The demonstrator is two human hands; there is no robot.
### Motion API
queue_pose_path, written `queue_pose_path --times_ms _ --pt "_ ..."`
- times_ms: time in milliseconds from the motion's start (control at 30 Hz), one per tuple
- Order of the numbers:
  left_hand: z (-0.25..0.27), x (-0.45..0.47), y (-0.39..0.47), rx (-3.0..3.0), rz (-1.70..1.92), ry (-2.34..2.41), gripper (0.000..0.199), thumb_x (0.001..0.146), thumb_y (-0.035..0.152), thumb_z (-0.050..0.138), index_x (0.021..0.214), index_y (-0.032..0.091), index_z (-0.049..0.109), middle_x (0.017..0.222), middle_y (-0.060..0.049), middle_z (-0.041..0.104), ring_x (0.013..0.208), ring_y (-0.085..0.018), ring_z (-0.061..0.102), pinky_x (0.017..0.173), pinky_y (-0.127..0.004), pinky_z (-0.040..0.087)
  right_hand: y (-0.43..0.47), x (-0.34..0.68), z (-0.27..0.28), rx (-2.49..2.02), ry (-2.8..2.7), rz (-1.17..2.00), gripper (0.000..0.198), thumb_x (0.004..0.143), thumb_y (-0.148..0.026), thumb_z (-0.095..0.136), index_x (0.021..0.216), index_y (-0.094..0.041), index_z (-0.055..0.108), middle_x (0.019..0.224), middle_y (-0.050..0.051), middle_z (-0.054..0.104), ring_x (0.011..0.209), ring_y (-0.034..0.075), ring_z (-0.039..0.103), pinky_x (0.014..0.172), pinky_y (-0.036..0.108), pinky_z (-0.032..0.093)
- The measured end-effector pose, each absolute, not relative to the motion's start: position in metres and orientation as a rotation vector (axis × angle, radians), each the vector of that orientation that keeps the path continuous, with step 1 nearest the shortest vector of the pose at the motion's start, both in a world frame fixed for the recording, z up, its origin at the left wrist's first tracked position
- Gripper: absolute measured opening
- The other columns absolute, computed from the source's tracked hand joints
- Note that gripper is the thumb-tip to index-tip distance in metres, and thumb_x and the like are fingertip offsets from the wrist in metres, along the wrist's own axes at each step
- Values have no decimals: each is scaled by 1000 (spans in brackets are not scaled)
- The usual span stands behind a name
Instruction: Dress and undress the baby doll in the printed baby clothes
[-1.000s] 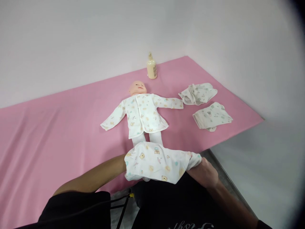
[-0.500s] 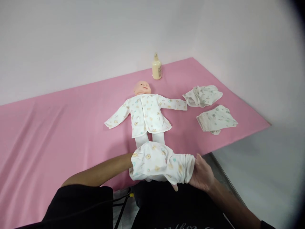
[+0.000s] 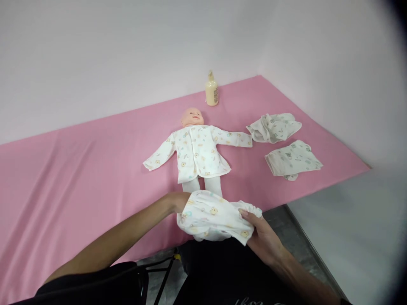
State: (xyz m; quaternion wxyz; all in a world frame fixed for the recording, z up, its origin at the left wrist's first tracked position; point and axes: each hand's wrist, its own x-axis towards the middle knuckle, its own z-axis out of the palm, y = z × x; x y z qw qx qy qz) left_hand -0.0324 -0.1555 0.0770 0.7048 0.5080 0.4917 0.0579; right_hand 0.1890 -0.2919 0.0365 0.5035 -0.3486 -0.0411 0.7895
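A baby doll (image 3: 193, 117) lies on its back, wearing a white long-sleeved jacket (image 3: 203, 152) with small printed bears. Its white legs (image 3: 212, 185) point toward me. In front of them are matching printed baby pants (image 3: 213, 214), bunched up near the table's front edge. My left hand (image 3: 182, 201) reaches into the pants from the left side, its fingers hidden by the cloth. At the other end my right hand (image 3: 261, 232) is closed on the fabric, thumb on top. The doll's feet cannot be seen behind the pants.
A pump bottle (image 3: 212, 92) stands beyond the doll's head on the pink table cover (image 3: 104, 169). Two pieces of printed white clothing, one crumpled (image 3: 274, 127) and one folded (image 3: 293, 159), lie to the right. A wall runs behind the table.
My right hand has shifted from the cuff opening to a thumb-on-top grip on the cloth. My left hand has drawn back slightly, showing its wrist. The pants are more gathered.
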Motion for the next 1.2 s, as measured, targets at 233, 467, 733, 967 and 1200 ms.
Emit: queue_pose_path --times_ms 233,467,733,967,1200 --pt "91 -55 -175 888 282 976 26 88 30 63 107 15 73 94 -7 74 82 -14 67 74 -24 52 -293 186 33 -804 -128 1911 34 89 -31 67 121 -18 68 122 9 71 122 27 61 107 44 44" --pt "103 -40 -216 1230 392 1137 36 94 45 56 119 20 65 110 -6 68 96 -18 65 84 -30 53 -292 166 35 -656 -116 2030 38 93 -36 63 128 -21 63 122 8 70 118 26 63 100 41 50" --pt "87 -33 -248 2388 515 1314 32 98 16 44 123 26 61 121 -10 53 107 -20 49 89 -35 48 -267 129 53 -611 -80 2031 38 91 -32 66 126 -16 63 105 9 73 102 24 68 88 38 54" --pt "96 -42 -243 2615 636 1037 20 95 10 52 111 17 61 103 -5 61 94 -14 56 82 -28 52 -262 120 63 -755 -124 1945 20 81 -25 77 97 -14 72 89 6 73 85 20 69 76 29 54" --pt "89 -43 -173 2940 221 851 33 94 10 49 125 17 58 122 -9 63 116 -23 59 95 -39 49 -275 116 67 -878 -187 1843 31 79 -30 80 103 -13 70 94 9 73 82 20 68 75 31 54"
